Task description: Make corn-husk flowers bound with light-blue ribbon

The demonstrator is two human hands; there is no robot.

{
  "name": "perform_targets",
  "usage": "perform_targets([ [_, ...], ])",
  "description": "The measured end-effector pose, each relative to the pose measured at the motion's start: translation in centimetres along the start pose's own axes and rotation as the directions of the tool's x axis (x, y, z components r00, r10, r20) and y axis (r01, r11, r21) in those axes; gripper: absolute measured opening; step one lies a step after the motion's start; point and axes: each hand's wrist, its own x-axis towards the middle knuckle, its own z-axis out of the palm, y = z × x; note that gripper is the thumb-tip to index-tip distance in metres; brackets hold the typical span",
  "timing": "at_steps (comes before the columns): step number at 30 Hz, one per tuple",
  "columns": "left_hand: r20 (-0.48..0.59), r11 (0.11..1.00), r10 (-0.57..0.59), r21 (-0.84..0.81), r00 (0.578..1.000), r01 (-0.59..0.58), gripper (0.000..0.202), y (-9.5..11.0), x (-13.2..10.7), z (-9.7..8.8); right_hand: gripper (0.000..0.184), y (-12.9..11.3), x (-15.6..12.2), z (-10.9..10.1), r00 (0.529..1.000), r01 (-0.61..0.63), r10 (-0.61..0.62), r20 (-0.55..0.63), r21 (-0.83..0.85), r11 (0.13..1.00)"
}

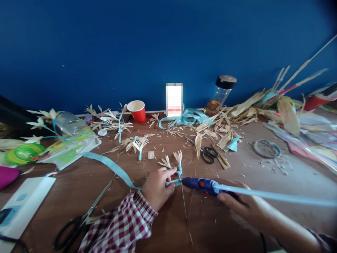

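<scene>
Between the fingers of my left hand [159, 186] is a small corn-husk flower [179, 167] with a stem wrapped in light blue ribbon. The blue ribbon [112, 165] trails from that hand to the left across the table. A second pale husk bloom [165, 162] shows just above my fingers. My right hand [238, 202] is closed around a blue hot glue gun [201, 184], whose nozzle points left and is at the wrapped stem. From its back end runs a long clear glue stick [263, 194]. Whether the nozzle touches the ribbon, I cannot tell.
Large scissors [81, 219] lie beside my left sleeve, near a white power strip [26, 203]. Smaller black scissors [209, 154], husk scraps [223, 130] and a ribbon pile [193, 117] lie farther back. A red paper cup [138, 114] and a tilted jar [219, 95] stand by the wall.
</scene>
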Motion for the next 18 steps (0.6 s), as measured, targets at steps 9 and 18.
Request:
perform_targets([
  [9,-0.008,1.0,0.011,-0.002,1.0,-0.011,0.046,-0.1,0.1,0.1,0.033,-1.4,-0.1,-0.8,0.996,0.017,-0.019,0.085,0.024,1.0],
  [18,-0.021,1.0,0.024,-0.001,0.999,-0.024,0.045,-0.1,0.0,0.1,0.034,-0.6,0.4,0.0,0.952,0.036,-0.072,0.297,0.125,0.992],
])
